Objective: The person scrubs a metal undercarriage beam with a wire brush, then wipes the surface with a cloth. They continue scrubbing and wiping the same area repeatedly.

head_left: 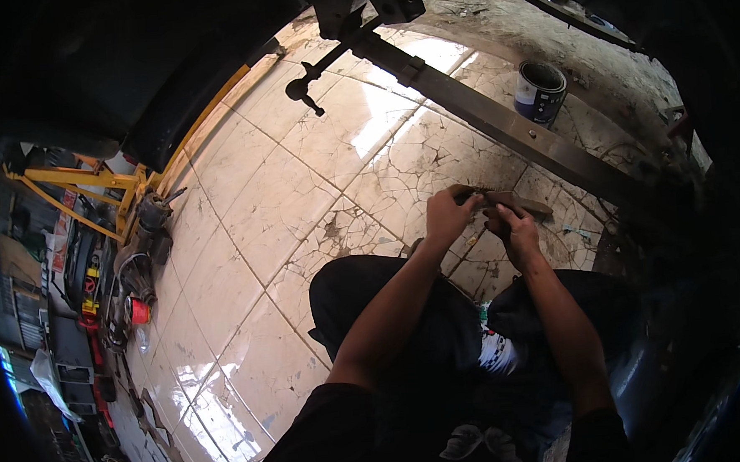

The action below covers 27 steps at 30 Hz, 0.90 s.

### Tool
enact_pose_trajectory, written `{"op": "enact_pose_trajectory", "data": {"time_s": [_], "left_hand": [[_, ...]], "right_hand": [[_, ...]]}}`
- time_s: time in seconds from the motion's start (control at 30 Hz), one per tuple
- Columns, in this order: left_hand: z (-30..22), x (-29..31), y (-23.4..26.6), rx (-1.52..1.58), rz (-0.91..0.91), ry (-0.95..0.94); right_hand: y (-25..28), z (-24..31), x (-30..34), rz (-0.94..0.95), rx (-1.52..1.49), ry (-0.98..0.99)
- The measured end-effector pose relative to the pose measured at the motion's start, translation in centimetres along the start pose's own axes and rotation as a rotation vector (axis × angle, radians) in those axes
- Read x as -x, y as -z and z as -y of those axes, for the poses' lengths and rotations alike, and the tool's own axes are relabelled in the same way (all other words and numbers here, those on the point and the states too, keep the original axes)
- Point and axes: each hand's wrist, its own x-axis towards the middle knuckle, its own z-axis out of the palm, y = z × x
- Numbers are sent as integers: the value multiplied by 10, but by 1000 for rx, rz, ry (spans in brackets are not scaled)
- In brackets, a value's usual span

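Cracked, pale floor tiles (250, 179) are seen from above in the head view, lit by bright reflections and crossed by dark joints. One long metal beam (498, 124) is seen slanting across the upper right. Beyond it, one open-topped can (539, 97), dark blue and white, is stood upright on the floor. At the far left, one yellow metal frame (83, 176) is seen, and below it one red container (140, 311) is set among dark, greasy machine parts (134, 273), too crowded to be counted.

Two bare hands are brought close together above the tiles, in front of two bent knees clothed in dark fabric. One brown, elongated piece (532, 205) is held there. By the right hand (516, 232) it is grasped between thumb and fingers, its far end being left to stick out past the hand, to the right. The left hand (449, 218) is held just beside the piece's left end, with fingers bent inward; whether the piece itself or something smaller is pinched by them cannot be told.
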Motion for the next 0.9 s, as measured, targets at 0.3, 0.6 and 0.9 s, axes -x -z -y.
{"op": "enact_pose_trajectory", "data": {"time_s": [0.3,0.6,0.9], "left_hand": [[-61,-14,168,246,-382,-96],[-11,-149,247,653,-534,-66],[-21,-177,234,795,-671,-99]], "right_hand": [[-64,44,46,-222,-129,100],[-38,-16,39,103,834,369],[-55,-45,5,356,987,287]]}}
